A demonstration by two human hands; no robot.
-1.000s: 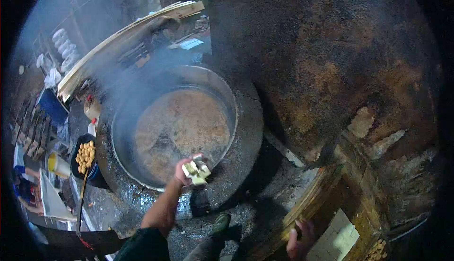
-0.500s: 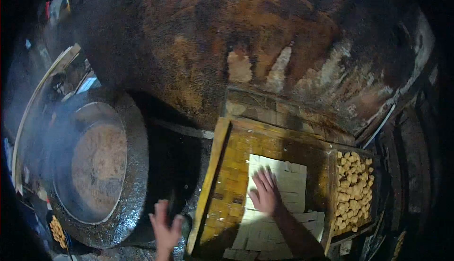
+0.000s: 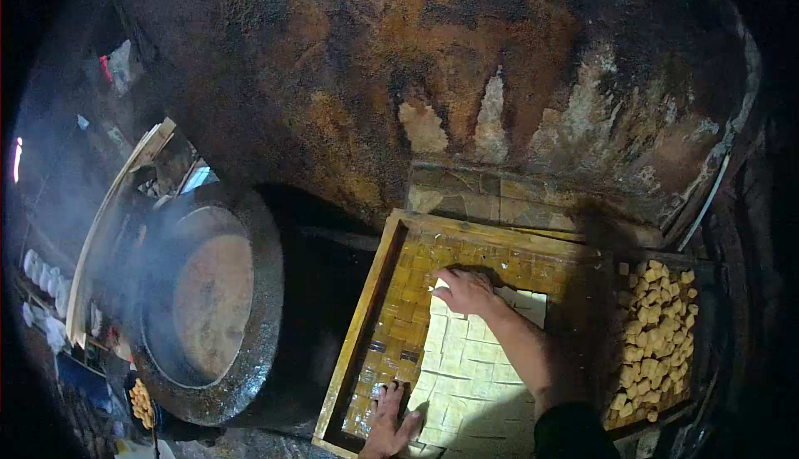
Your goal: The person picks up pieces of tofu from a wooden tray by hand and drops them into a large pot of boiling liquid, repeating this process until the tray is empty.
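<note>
Cut white tofu (image 3: 466, 367) lies as a flat, scored sheet on the woven bamboo tray (image 3: 384, 313). My right hand (image 3: 468, 291) rests palm down at the sheet's far left corner, its thumb and forefinger apart; the other fingers are partly hidden. Along the near left side, my left hand (image 3: 387, 426) lies on the tray with fingers spread, beside the tofu's edge. Neither hand visibly lifts a piece.
Left of the tray, a large dark cauldron (image 3: 270, 292) holds brownish liquid and gives off steam. Golden tofu cubes (image 3: 653, 334) fill a container to the right. A stained wall (image 3: 358, 126) rises behind. Long wooden slats (image 3: 96, 234) stand behind the cauldron.
My right hand has moved from the middle of the tofu to its far left corner. My left hand has come down from beside the tray onto it. The view has shifted slightly.
</note>
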